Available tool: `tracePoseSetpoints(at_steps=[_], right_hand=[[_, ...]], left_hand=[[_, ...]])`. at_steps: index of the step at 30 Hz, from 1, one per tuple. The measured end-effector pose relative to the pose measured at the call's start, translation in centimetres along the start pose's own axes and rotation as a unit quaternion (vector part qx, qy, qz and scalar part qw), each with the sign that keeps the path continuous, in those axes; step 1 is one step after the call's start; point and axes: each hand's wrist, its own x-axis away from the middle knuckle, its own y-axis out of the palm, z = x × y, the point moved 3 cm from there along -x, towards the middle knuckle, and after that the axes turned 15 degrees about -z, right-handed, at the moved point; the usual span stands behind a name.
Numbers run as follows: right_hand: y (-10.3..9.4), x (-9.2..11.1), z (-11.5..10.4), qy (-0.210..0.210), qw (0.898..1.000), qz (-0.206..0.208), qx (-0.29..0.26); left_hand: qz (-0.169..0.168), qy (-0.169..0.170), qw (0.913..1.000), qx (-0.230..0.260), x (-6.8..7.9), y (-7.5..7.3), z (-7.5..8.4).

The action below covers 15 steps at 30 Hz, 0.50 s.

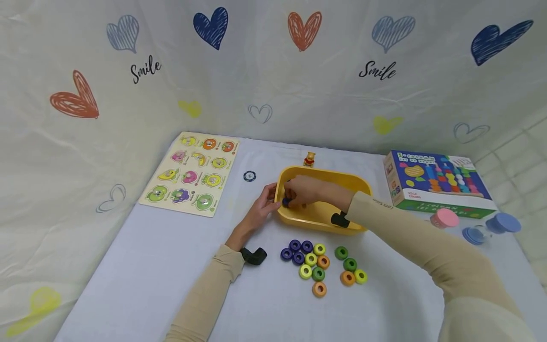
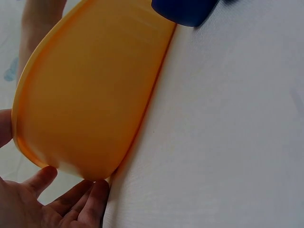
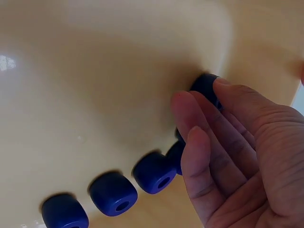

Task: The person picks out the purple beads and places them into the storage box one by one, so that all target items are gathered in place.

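A yellow plastic bin [image 1: 322, 222] stands on the white table before me. My left hand [image 1: 261, 207] touches the outside of its left end; in the left wrist view the fingertips [image 2: 99, 189] press against the wall. My right hand [image 1: 301, 190] reaches inside, at the left end. In the right wrist view, its thumb and fingers pinch a dark blue bead [image 3: 204, 85] low in the bin's corner. Other blue beads [image 3: 113, 193] lie in a row along the bin's side, each with a hole; the fingers partly hide some of them.
Purple, yellow, green and orange ring beads [image 1: 318, 273] lie loosely in front of the bin. A fruit puzzle board [image 1: 192, 173] lies left, near a poker chip [image 1: 249, 176]. A bear figure [image 1: 309, 159] stands behind. Rightward are a toy box [image 1: 436, 183], a pink lid [image 1: 446, 218] and blue lids [image 1: 504, 222].
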Motion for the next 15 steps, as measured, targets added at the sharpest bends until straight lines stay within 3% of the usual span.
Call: tracePoseSetpoints(at_steps=[8,15], right_hand=[[-0.5,1.3,-0.3,-0.002,1.000,0.026,-0.010],[-1.2,3.9,-1.7,-0.013,0.996,0.080,0.048]], left_hand=[[-0.002,-0.003,1.0000,-0.007,0.0,0.2,0.2],[0.003,-0.018,0.9998,-0.009,0.1,0.1,0.5]])
